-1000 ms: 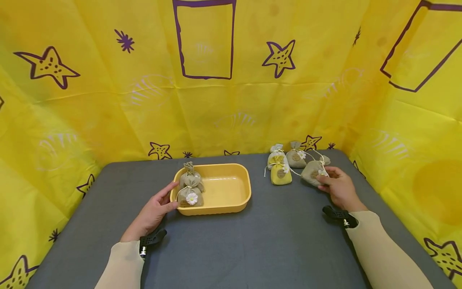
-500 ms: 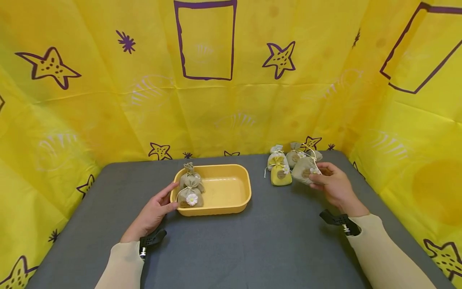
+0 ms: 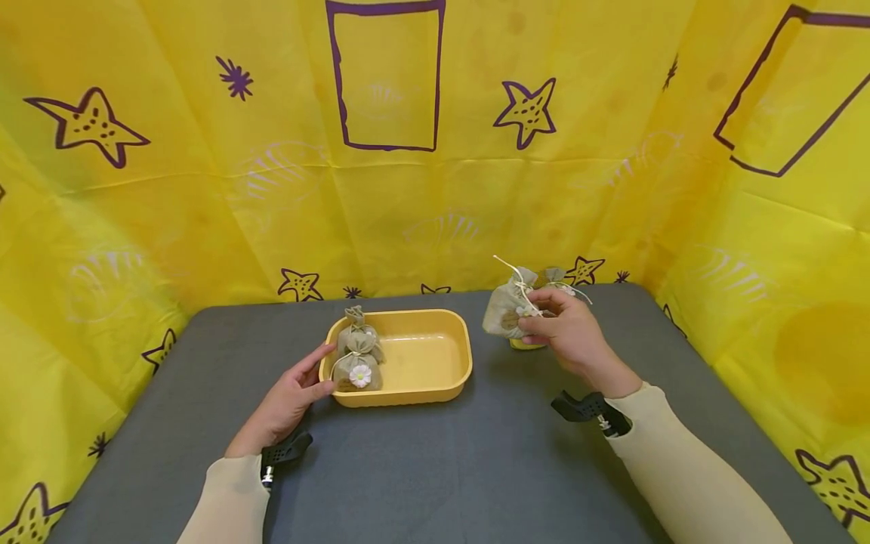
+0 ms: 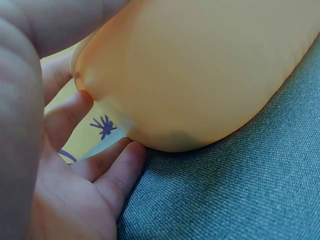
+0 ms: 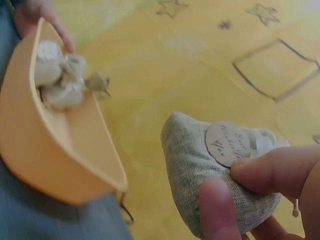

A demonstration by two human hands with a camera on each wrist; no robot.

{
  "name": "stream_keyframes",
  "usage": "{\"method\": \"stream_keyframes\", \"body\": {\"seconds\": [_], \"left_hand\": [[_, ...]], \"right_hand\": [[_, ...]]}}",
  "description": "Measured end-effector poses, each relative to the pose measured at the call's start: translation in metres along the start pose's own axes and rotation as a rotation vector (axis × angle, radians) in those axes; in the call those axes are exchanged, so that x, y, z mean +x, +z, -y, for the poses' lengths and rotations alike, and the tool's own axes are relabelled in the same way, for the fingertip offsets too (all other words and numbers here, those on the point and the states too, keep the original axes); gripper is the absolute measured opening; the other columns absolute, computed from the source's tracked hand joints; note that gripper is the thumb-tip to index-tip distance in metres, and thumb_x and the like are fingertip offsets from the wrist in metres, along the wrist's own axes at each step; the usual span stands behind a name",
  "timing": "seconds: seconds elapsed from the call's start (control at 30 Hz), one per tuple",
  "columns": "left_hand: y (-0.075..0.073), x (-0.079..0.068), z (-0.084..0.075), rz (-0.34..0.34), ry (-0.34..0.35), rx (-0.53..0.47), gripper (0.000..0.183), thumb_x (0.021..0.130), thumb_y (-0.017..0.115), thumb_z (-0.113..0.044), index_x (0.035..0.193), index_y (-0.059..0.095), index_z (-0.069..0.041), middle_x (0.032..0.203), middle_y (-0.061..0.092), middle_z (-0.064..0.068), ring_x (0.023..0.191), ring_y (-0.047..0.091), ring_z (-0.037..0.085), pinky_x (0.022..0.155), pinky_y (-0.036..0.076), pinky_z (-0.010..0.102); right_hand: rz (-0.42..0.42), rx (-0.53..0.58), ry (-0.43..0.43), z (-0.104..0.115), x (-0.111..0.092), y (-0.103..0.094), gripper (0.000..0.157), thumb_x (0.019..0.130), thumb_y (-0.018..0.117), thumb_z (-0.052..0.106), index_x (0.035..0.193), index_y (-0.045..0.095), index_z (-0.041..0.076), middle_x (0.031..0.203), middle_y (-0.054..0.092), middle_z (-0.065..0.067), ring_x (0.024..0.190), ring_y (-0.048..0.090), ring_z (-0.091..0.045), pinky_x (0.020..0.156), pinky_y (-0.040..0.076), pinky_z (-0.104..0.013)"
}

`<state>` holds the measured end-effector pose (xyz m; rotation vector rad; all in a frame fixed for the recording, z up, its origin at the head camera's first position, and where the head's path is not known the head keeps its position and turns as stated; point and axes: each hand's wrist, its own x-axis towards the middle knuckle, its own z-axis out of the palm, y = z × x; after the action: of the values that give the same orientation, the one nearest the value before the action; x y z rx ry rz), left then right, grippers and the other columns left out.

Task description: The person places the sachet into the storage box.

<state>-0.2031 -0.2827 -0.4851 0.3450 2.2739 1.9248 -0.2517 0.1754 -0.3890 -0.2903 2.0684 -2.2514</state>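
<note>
My right hand [image 3: 578, 336] pinches a beige cloth sachet [image 3: 501, 306] with a tied neck, cord and small flower, held up off the table. In the right wrist view a round, handwritten tag [image 5: 222, 142] shows on its front, beside the thumb. My left hand [image 3: 288, 400] holds the left end of a yellow plastic tray [image 3: 424, 359], thumb at the near corner and fingers along the side. Inside the tray's left end, two beige sachets [image 3: 348, 369] stand one behind the other. The left wrist view shows fingers touching the tray's outer wall [image 4: 200, 75].
Behind the right hand, a yellow sachet [image 3: 523, 344] and a beige sachet [image 3: 553, 275] are partly covered; others there are hidden. A grey cloth [image 3: 448, 461] covers the table. Yellow printed curtain [image 3: 469, 196] hangs along its back and sides.
My right hand has lifted the beige sachet from the group at the right and carried it left, towards the tray. The left hand and tray stay in place.
</note>
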Motion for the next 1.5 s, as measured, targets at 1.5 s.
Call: {"method": "stream_keyframes", "body": {"seconds": [1.5], "left_hand": [[-0.001,0.001,0.000,-0.002,-0.002,0.034,0.068,0.099,0.065,-0.014,0.157,0.029,-0.008,0.164,0.009,0.016,0.148,0.013,0.036,0.100,0.035,0.015]], "right_hand": [[0.148,-0.249,0.298,-0.055,0.060,0.154,0.041,0.085,0.063,-0.007,0.123,0.063,0.007,0.127,0.055,-0.013,0.100,0.057,-0.026,0.085,0.055,-0.046]]}}
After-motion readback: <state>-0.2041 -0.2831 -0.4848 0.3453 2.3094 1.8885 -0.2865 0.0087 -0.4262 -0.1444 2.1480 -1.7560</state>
